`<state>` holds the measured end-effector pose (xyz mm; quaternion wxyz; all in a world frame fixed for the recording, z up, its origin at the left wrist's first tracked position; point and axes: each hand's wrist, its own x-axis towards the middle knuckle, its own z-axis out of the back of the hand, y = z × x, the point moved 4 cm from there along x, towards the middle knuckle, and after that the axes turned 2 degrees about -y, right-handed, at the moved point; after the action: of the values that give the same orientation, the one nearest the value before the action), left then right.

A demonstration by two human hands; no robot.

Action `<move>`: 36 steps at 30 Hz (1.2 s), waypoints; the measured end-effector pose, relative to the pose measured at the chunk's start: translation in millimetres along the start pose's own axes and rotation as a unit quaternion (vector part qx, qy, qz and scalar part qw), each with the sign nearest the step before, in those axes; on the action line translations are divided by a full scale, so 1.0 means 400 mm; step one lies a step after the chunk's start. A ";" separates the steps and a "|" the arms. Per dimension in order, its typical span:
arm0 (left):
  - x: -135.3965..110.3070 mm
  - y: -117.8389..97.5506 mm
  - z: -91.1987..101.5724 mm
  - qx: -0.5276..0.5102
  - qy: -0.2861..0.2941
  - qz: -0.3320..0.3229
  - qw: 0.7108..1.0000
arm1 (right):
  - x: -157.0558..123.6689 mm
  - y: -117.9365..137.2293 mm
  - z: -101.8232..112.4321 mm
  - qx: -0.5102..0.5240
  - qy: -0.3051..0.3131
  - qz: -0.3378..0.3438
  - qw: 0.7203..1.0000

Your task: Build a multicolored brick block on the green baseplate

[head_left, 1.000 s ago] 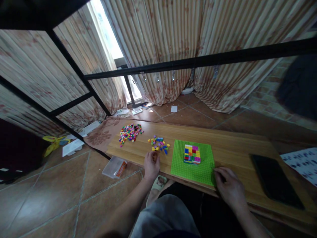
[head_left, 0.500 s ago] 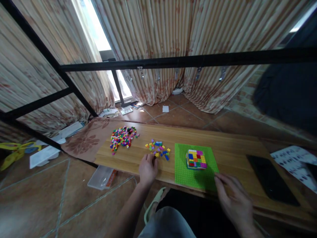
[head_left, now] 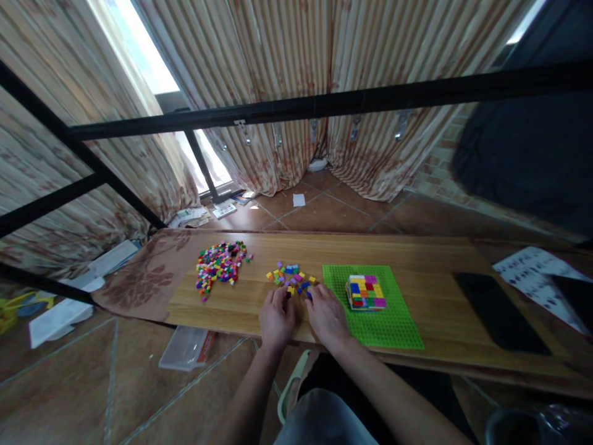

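Observation:
My left hand (head_left: 277,317) and my right hand (head_left: 327,316) lie side by side on the wooden table (head_left: 426,278), fingertips at the near edge of a small scatter of coloured bricks (head_left: 290,277). Both hands have curled fingers, and whether they pinch a brick is hidden. To the right lies a green baseplate (head_left: 380,321) with a multicoloured square block of bricks (head_left: 365,292) built on it. A larger heap of mixed bricks (head_left: 218,264) sits further left on the table.
A black phone or tablet (head_left: 497,312) lies at the table's right end, printed paper (head_left: 532,275) beyond it. A patterned cloth (head_left: 139,281) covers the left end. A black metal bar (head_left: 324,105) crosses overhead. A clear plastic box (head_left: 183,347) sits on the tiled floor.
My right hand has left the baseplate's near right corner and moved left to the small brick scatter beside my left hand. The view has shifted and tilted.

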<state>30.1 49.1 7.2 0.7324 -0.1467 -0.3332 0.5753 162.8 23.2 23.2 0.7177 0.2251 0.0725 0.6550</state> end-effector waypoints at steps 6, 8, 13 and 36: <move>0.002 0.002 0.001 -0.010 -0.014 -0.006 1.000 | -0.008 0.002 -0.007 0.002 0.003 0.013 1.000; 0.004 0.004 0.006 -0.034 -0.029 -0.002 0.999 | -0.028 0.000 0.010 0.063 -0.011 0.034 0.997; -0.023 -0.023 0.021 -0.127 -0.054 0.007 0.990 | -0.100 -0.035 0.076 0.266 -0.054 -0.001 0.963; -0.027 -0.299 -0.073 -0.333 0.131 -0.028 0.933 | -0.104 -0.202 0.270 0.296 -0.118 -0.054 0.946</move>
<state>137.3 8.7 53.8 0.6943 -0.4470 -0.4110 0.3862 273.8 -45.2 77.3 0.6568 0.4988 0.1893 0.5329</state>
